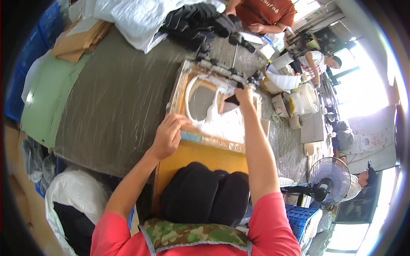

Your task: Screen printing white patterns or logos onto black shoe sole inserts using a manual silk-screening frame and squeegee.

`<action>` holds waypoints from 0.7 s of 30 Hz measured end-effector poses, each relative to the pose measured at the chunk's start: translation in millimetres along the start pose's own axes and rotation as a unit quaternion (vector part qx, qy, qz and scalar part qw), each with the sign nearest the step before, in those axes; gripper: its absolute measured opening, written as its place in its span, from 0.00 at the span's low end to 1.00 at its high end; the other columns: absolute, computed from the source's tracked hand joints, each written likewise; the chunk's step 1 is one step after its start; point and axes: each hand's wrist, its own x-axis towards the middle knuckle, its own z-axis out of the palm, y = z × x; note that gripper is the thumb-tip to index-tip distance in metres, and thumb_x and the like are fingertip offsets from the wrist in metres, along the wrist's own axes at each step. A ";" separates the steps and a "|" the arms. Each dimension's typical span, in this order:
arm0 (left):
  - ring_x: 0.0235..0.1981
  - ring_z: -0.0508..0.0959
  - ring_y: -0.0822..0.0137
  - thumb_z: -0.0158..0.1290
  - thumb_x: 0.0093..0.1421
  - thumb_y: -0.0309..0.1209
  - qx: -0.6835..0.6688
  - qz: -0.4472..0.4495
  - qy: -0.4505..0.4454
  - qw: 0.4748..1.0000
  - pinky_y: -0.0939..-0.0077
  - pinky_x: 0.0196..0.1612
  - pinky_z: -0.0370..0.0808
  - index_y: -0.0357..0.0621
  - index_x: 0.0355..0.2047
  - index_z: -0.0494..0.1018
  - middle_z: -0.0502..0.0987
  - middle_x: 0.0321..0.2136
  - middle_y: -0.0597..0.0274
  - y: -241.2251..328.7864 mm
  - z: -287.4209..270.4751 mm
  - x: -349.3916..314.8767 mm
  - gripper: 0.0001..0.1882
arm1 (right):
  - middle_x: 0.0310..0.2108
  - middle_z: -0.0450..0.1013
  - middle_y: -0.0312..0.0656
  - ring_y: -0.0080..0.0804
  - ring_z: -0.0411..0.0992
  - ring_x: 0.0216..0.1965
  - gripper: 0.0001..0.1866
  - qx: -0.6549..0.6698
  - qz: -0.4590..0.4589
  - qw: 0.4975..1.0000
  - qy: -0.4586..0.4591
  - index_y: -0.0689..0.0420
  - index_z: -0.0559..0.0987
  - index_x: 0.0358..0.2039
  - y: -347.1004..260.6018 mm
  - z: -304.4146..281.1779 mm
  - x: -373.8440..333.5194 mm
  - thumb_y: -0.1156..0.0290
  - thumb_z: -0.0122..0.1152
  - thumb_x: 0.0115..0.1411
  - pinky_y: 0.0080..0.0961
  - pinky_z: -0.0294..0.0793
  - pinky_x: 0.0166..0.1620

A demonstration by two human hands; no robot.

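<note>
A wooden printing screen frame point(178, 91), smeared with white paste, lies flat on the grey-green table. My left hand point(167, 137) rests on the near edge of the frame, fingers curled over the wood. My right hand point(243, 94) reaches to the far side of the screen and grips a dark squeegee point(232, 99) standing in the white paste. Under the frame's near end sits a yellow board point(200, 155). A stack of black fabric pieces point(205, 194) lies just in front of my chest.
A pile of black fabric point(194, 21) and white plastic sheeting point(136, 17) lie at the table's far end, beside a person in a rust-red shirt point(265, 13). Buckets and tubs point(299, 100) crowd the right. A fan point(329, 177), blue crates point(301, 217) and other people stand further right.
</note>
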 end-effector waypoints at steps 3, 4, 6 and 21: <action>0.40 0.72 0.53 0.42 0.49 0.11 0.026 -0.018 -0.003 1.000 0.63 0.45 0.71 0.38 0.38 0.72 0.73 0.37 0.55 -4.3 -13.2 -14.9 0.18 | 0.36 0.77 0.54 0.43 0.77 0.38 0.24 0.099 0.031 0.991 -0.084 0.63 0.78 0.44 -26.2 18.4 -24.5 0.73 0.54 0.44 0.31 0.75 0.41; 0.40 0.73 0.53 0.42 0.48 0.11 0.016 -0.018 -0.003 1.000 0.63 0.45 0.71 0.38 0.38 0.72 0.73 0.37 0.55 0.1 -9.1 -10.8 0.18 | 0.37 0.78 0.53 0.42 0.77 0.39 0.25 0.132 0.055 0.986 -0.090 0.63 0.77 0.47 -13.4 14.4 -15.3 0.73 0.54 0.44 0.28 0.74 0.42; 0.39 0.73 0.54 0.42 0.47 0.10 -0.011 -0.001 -0.003 1.000 0.63 0.44 0.71 0.39 0.38 0.72 0.73 0.37 0.56 6.3 6.7 3.5 0.19 | 0.32 0.75 0.48 0.37 0.74 0.32 0.21 0.165 0.046 0.985 -0.018 0.62 0.78 0.42 22.2 4.1 12.2 0.76 0.56 0.43 0.30 0.72 0.35; 0.41 0.73 0.56 0.41 0.49 0.11 0.007 -0.033 -0.016 0.999 0.67 0.45 0.71 0.37 0.37 0.73 0.73 0.38 0.56 0.7 -7.8 -4.7 0.17 | 0.34 0.78 0.51 0.38 0.77 0.34 0.26 0.166 0.004 0.981 -0.102 0.57 0.79 0.47 -21.0 5.0 -13.7 0.75 0.57 0.43 0.30 0.74 0.38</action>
